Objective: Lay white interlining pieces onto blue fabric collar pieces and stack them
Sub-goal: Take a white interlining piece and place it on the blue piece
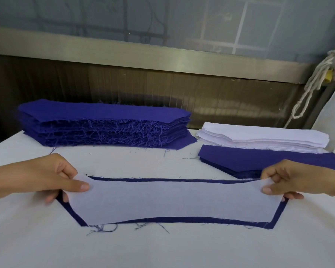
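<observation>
A white interlining piece (174,202) lies flat on a blue collar piece (276,213) on the white counter (162,248). A narrow blue margin with frayed threads shows all round. The left hand (52,176) pinches its left end and the right hand (290,180) its right end, thumbs on top. Behind, at left, stands a tall blue stack (104,113). At right, a white stack (259,136) rests on further blue pieces (259,160). A metal rail (162,53) runs beyond.

We can read no text anywhere here. We find no labels, brands, numbers or signs on anything.
</observation>
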Action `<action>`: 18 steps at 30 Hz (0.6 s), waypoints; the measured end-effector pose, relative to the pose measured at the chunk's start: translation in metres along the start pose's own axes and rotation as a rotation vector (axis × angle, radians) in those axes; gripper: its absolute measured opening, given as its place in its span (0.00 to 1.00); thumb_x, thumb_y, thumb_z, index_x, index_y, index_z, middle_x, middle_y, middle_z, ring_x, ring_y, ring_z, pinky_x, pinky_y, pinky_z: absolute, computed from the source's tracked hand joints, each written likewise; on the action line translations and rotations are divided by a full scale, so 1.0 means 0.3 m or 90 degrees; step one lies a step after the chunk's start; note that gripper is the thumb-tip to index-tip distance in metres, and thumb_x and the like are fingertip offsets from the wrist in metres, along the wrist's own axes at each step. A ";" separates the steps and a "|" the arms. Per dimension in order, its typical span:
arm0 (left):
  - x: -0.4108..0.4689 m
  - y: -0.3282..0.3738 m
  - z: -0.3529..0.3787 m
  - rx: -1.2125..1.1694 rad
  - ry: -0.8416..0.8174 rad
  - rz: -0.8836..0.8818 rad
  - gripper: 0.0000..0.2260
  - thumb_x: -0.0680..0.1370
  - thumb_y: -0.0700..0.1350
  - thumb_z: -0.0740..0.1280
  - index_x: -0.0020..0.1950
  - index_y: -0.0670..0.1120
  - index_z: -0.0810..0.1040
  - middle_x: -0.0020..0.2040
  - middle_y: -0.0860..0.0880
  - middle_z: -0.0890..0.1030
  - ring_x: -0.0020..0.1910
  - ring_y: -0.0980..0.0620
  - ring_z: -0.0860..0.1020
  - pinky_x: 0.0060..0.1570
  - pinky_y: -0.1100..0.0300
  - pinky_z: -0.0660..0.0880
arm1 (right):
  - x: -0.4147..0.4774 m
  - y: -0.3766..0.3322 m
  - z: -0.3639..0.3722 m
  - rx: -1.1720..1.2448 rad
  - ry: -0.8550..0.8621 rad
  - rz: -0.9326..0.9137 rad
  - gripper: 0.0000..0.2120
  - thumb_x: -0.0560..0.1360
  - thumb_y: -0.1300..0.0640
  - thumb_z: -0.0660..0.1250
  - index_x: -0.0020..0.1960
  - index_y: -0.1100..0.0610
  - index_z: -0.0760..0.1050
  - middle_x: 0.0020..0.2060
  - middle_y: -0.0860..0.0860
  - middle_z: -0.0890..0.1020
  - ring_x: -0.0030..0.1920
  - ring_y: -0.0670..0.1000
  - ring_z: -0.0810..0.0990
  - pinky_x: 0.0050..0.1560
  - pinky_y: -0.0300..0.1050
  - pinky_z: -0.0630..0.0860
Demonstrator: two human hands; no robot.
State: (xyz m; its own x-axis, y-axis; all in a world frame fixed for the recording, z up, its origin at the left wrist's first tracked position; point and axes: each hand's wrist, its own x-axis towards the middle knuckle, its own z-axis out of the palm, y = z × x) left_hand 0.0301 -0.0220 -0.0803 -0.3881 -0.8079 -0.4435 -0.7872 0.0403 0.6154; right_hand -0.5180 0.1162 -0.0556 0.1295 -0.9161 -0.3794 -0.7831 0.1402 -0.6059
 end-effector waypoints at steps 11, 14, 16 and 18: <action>-0.009 0.008 0.011 0.014 0.058 -0.005 0.46 0.54 0.68 0.81 0.45 0.28 0.75 0.37 0.32 0.83 0.23 0.51 0.78 0.26 0.69 0.70 | 0.003 0.008 0.007 -0.007 0.018 0.012 0.24 0.62 0.29 0.74 0.45 0.46 0.81 0.40 0.57 0.85 0.31 0.47 0.78 0.29 0.35 0.71; -0.014 0.013 0.014 0.026 0.076 -0.019 0.29 0.58 0.65 0.80 0.31 0.41 0.73 0.35 0.33 0.83 0.23 0.51 0.77 0.26 0.69 0.70 | -0.001 0.011 0.002 -0.014 0.034 0.020 0.24 0.62 0.30 0.76 0.44 0.48 0.80 0.36 0.57 0.84 0.31 0.47 0.79 0.28 0.36 0.71; -0.023 0.016 0.015 0.029 0.085 -0.026 0.25 0.58 0.64 0.80 0.27 0.46 0.73 0.33 0.36 0.83 0.23 0.50 0.76 0.26 0.68 0.71 | -0.004 0.015 -0.005 -0.022 0.040 0.031 0.25 0.62 0.30 0.76 0.45 0.50 0.80 0.36 0.58 0.84 0.30 0.47 0.78 0.28 0.36 0.70; -0.031 0.017 0.015 0.035 0.091 -0.037 0.26 0.55 0.67 0.81 0.27 0.47 0.76 0.33 0.37 0.83 0.23 0.49 0.75 0.26 0.66 0.71 | -0.007 0.018 -0.011 -0.033 0.036 0.041 0.24 0.61 0.30 0.76 0.45 0.48 0.80 0.36 0.57 0.85 0.29 0.47 0.76 0.28 0.35 0.70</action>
State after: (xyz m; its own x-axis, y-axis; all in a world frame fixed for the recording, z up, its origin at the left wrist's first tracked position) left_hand 0.0275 -0.0116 -0.0760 -0.2719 -0.8849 -0.3781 -0.8327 0.0194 0.5534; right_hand -0.5246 0.1176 -0.0560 0.0447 -0.9258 -0.3753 -0.8193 0.1810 -0.5440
